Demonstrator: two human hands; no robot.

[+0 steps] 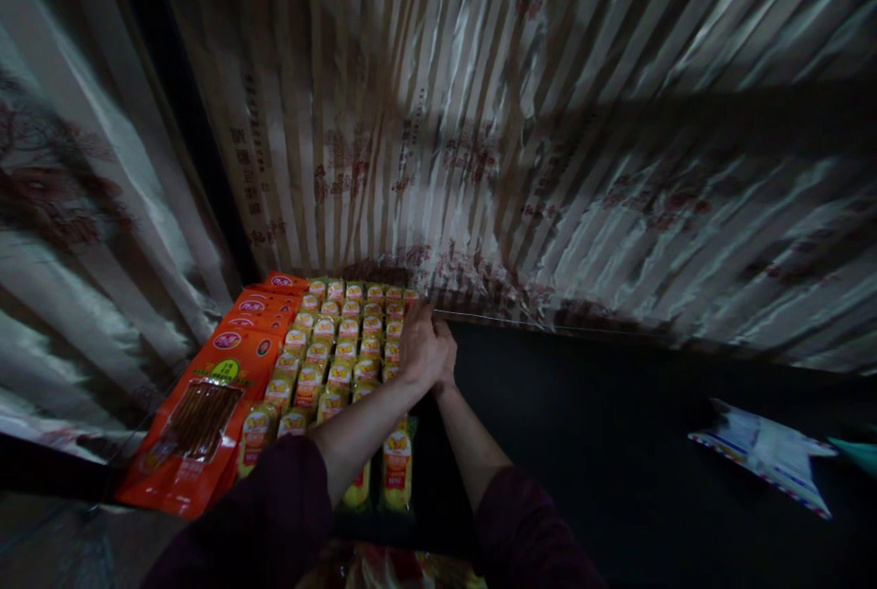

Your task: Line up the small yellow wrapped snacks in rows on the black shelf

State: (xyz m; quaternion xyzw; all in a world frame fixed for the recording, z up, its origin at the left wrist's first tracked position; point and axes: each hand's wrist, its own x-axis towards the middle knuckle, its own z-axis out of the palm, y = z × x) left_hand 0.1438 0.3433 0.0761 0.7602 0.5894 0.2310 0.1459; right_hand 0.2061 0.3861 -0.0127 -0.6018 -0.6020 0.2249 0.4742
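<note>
Rows of small yellow snack packets (pixel 316 353) with white and red labels stand on a black surface (pixel 582 415). My left hand (pixel 423 347) is at the far end of the rightmost row, its fingers curled together against the packets there. Pressed close on its right side is my right hand (pixel 447 353), partly covered by the left, with its fingers bent inward. Whatever lies between the two hands is hidden from view. At the near end of that row, one yellow packet (pixel 396 470) lies with its label facing up.
Large orange packets (pixel 206 415) with brown sticks behind a window overlap along the left edge. A white and blue bag (pixel 771 452) lies at the right, beside a green item (pixel 856 454). Striped plastic sheeting (pixel 438 160) hangs behind. Blurred packages (pixel 397 568) show at the bottom.
</note>
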